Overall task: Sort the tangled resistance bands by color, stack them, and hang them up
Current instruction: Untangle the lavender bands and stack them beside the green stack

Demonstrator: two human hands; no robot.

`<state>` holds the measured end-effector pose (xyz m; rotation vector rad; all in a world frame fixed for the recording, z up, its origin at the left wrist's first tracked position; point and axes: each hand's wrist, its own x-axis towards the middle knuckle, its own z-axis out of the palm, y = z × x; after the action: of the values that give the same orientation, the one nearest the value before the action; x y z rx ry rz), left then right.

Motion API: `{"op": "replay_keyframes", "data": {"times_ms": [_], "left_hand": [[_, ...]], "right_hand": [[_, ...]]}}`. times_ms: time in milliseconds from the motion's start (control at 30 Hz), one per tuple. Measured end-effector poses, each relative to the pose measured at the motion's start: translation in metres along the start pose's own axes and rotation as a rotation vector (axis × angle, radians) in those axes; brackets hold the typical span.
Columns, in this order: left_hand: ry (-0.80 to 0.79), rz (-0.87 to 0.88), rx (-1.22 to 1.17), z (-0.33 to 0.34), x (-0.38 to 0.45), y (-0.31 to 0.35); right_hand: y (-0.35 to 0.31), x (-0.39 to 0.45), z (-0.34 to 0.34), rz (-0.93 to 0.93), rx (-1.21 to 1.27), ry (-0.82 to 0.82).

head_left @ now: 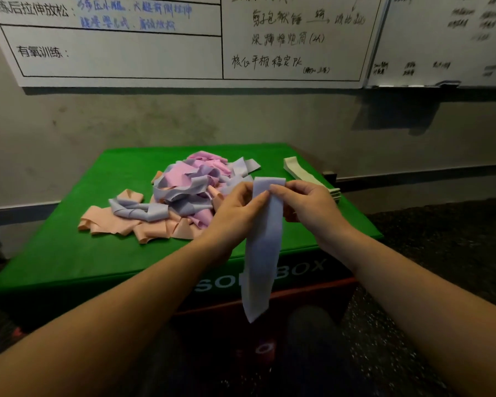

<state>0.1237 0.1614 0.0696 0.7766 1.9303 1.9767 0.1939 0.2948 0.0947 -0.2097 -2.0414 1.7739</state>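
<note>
Lavender band (265, 239): held above the front edge of the green box (69, 253), upper end pinched between both hands, lower end hanging free past the box front. Left hand (235, 210): thumb and fingers curled onto the band's left edge. Right hand (307, 204): fingers gripping the band's upper right corner. Tangled pile (181, 196): pink, lavender and peach bands, centre of the box top. Pale green stack (301, 173): flat bands, back right corner, along the right edge. Whiteboard (155, 44): on the wall behind the box.
</note>
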Motion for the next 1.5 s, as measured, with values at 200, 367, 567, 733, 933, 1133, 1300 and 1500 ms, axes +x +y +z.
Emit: {"op": "replay_keyframes", "data": {"times_ms": [200, 367, 567, 733, 933, 1133, 1300, 1500], "left_hand": [[0.103, -0.072, -0.086, 0.020, 0.052, -0.014], [0.179, -0.183, -0.173, 0.026, 0.112, -0.039], [0.228, -0.267, -0.169, 0.032, 0.178, -0.081], [0.244, -0.339, -0.092, 0.038, 0.224, -0.119], [0.274, -0.343, 0.061, 0.041, 0.265, -0.152], [0.116, -0.189, 0.443, 0.036, 0.294, -0.174], [0.109, -0.120, 0.680, 0.024, 0.308, -0.189], [0.048, -0.074, 0.891, 0.016, 0.304, -0.190]], "right_hand": [[0.036, 0.018, -0.011, 0.187, 0.111, -0.058], [0.092, 0.028, -0.024, 0.312, 0.109, -0.111], [0.144, 0.071, -0.041, 0.219, -0.129, -0.031], [0.175, 0.108, -0.059, 0.138, -0.482, -0.049], [0.196, 0.117, -0.083, -0.204, -0.740, -0.227], [0.202, 0.114, -0.094, -0.347, -0.895, -0.447], [0.201, 0.114, -0.094, -0.348, -0.958, -0.502], [0.199, 0.113, -0.093, -0.338, -0.942, -0.505]]}}
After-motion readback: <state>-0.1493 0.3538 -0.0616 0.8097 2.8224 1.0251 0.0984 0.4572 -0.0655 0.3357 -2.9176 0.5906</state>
